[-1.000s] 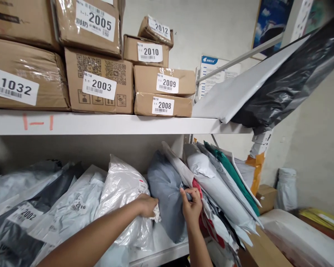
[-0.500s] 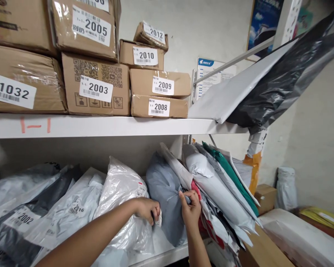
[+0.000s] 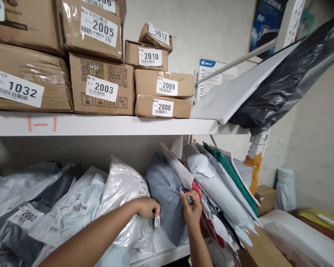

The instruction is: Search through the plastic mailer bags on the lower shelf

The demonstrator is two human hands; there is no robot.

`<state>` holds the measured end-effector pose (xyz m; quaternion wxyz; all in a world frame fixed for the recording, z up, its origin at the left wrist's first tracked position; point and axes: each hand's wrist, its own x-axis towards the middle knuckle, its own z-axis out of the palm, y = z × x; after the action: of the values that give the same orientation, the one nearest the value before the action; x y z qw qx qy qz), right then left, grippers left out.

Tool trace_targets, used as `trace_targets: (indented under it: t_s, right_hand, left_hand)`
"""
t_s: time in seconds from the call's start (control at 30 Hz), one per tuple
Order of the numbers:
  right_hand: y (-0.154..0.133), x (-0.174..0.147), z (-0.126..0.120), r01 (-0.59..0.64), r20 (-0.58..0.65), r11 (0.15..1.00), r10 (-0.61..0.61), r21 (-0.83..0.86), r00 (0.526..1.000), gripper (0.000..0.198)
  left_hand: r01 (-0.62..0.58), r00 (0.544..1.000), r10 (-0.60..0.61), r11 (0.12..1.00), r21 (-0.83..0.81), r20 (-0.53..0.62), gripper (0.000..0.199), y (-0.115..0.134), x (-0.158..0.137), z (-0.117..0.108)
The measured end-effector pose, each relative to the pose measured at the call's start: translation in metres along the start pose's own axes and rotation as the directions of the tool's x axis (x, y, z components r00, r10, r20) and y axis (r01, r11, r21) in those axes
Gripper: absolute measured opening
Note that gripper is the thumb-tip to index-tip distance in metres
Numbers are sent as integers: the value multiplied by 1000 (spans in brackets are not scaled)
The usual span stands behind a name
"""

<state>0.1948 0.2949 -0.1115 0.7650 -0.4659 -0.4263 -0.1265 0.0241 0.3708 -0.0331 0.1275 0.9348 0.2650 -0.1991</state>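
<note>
On the lower shelf, a grey plastic mailer bag [image 3: 165,193] stands tilted between other parcels. My right hand [image 3: 192,207] pinches its right side between thumb and fingers. To the left of this bag is my left hand [image 3: 148,207], its fingers curled closed. A small white label [image 3: 157,220] with dark print pokes out below those fingers, and a bit of something black shows in the grip, too small to name. Behind my left hand leans a white plastic mailer [image 3: 125,189] with a printed sticker.
Numbered cardboard boxes [image 3: 101,87] stack on the upper shelf [image 3: 114,126]. A black and white mailer [image 3: 267,85] juts off its right end. Right of my hands, several mailers lean, among them a green one [image 3: 228,167]. More bagged parcels [image 3: 69,204] lie at left.
The view has turned slightly left. My left hand has tilted a little, and the white label now hangs lower from its fingers. My right hand keeps its pinch on the grey mailer bag.
</note>
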Motion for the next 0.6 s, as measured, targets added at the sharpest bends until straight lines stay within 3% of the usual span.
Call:
trace_targets:
  t_s: [0.13, 0.3, 0.4, 0.53, 0.6]
  right_hand:
    - [1, 0, 0, -8, 1, 1000, 8, 1, 1000, 28]
    - [2, 0, 1, -17, 4, 1000, 17, -7, 1000, 28]
    - [2, 1, 1, -18, -2, 1000, 18, -7, 1000, 28]
    - [3, 3, 1, -18, -6, 1000, 18, -10, 1000, 28]
    - [4, 5, 1, -15, -1, 1000, 15, -9, 1000, 28]
  left_hand:
    - [60, 998, -58, 997, 55, -35, 21, 5, -1, 1]
    - [83, 987, -81, 996, 15, -136, 53, 2, 0, 6]
    - [152, 963, -147, 988, 8, -228, 60, 3, 0, 13]
    - [239, 946, -198, 960, 143, -255, 29, 8, -1, 17]
    - [251, 948, -205, 952, 173, -245, 25, 10, -3, 16]
